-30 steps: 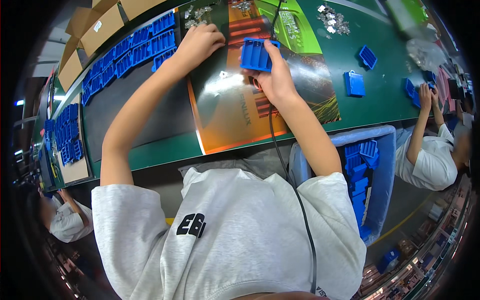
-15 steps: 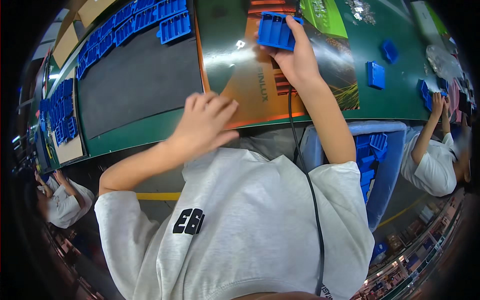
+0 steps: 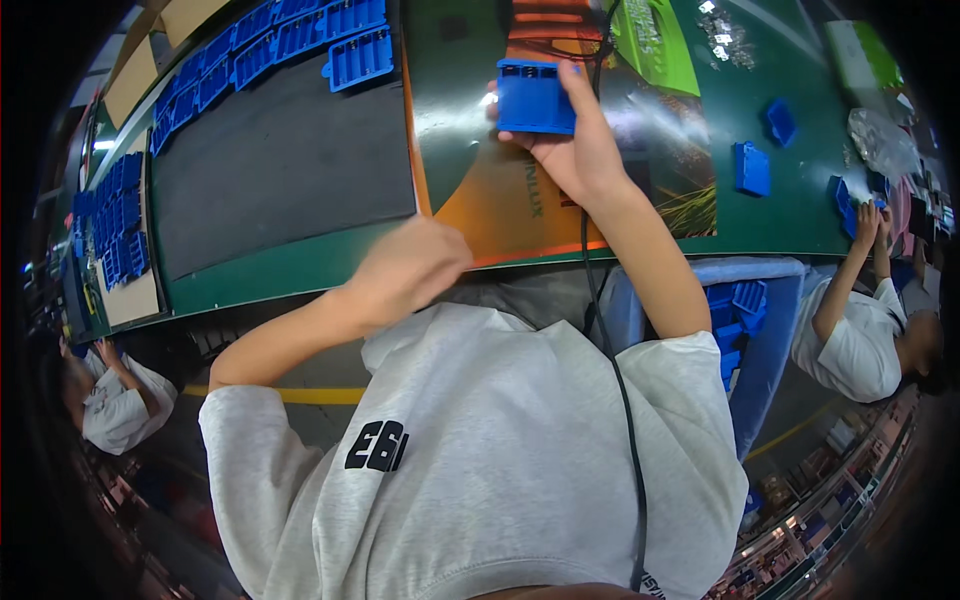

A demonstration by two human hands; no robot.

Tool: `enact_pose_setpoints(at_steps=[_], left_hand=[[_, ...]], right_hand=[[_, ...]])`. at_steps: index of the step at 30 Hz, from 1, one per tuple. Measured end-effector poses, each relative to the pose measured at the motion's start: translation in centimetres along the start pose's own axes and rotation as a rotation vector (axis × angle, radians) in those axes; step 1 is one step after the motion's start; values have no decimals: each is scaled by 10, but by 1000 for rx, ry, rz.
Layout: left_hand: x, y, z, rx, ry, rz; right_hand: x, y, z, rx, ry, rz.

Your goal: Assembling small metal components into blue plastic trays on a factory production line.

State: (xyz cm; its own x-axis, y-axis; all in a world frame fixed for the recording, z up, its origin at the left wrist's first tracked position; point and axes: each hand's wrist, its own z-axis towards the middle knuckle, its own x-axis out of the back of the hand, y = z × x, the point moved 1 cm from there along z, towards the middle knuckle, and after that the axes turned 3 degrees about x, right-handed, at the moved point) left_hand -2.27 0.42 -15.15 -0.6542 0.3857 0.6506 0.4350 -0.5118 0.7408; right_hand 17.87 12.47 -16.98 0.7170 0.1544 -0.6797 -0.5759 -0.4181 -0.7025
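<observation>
A blue plastic battery case [image 3: 537,100], with slots and dark springs along its far edge, is gripped in my right hand [image 3: 585,160]. That hand holds it above the glossy printed sheet [image 3: 500,220], thumb over the case's right side and fingertips showing at its left. My left hand [image 3: 415,262] hovers by the table's near edge, next to the orange border of the sheet. Its fingers look curled but are smeared by motion, and whether anything is in them cannot be seen. Several similar blue cases [image 3: 362,60] stand in rows on the black mat [image 3: 290,170].
On the green table [image 3: 740,225] to the right lie two blue pieces [image 3: 752,168] and a pile of small metal parts [image 3: 728,35]. A lined bin [image 3: 765,360] of blue cases stands below. A black cable [image 3: 588,240] runs past my right arm. Co-workers sit at both sides.
My right hand has come nearer with the battery case, which is now turned slightly. The left hand has drawn down toward me, its spread fingers curling in.
</observation>
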Motion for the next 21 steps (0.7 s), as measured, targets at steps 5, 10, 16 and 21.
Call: enact_pose_setpoints(at_steps=[5,10,16,21], left_hand=[[39,-24,60,274,544,-57],[29,-64,97,257,587,-23],[12,-69,97,282,563,-64],[15,-71,92,344,480,-258]], right_hand=[[-2,6,0,-36,-40,170],[0,22,7,-51,-4,320],[-1,12,-6,-22,37,246],[2,13,-4,-21,4,231]])
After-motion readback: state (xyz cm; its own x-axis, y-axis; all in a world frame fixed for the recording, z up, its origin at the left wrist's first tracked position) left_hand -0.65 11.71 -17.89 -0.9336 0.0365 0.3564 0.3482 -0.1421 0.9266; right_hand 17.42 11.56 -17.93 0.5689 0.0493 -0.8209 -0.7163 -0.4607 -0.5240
